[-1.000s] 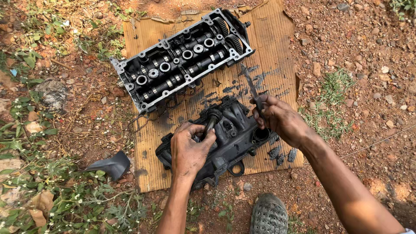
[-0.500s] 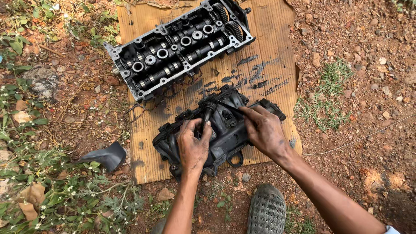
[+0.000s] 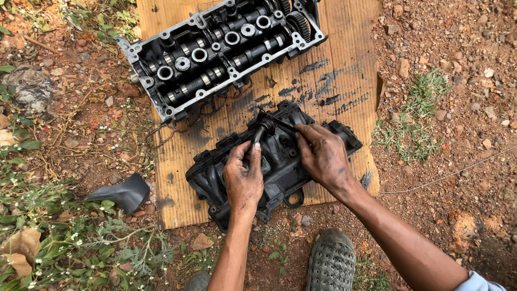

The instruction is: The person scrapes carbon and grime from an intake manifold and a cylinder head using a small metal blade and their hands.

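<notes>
A black plastic engine cover (image 3: 215, 180) lies on an oil-stained sheet of cardboard (image 3: 344, 59) on the ground. My left hand (image 3: 243, 178) rests on the cover and grips a short black rubber hose (image 3: 260, 131) that rises from its top. My right hand (image 3: 323, 156) lies on the cover's right half, its fingers pinching a thin dark tool (image 3: 280, 124) at the hose's upper end. Behind the cover sits a metal cylinder head (image 3: 221, 51) with camshafts and round valve caps showing.
A loose black plastic piece (image 3: 126, 193) lies on the dirt to the left. A thin wire gasket (image 3: 161, 132) trails off the cardboard's left edge. My grey perforated shoe (image 3: 331, 261) is at the bottom. Stones, grass and weeds surround the cardboard.
My right hand has come down from the cardboard above the cover onto the cover itself, next to the hose. My left hand has stayed on the hose. The view has shifted closer.
</notes>
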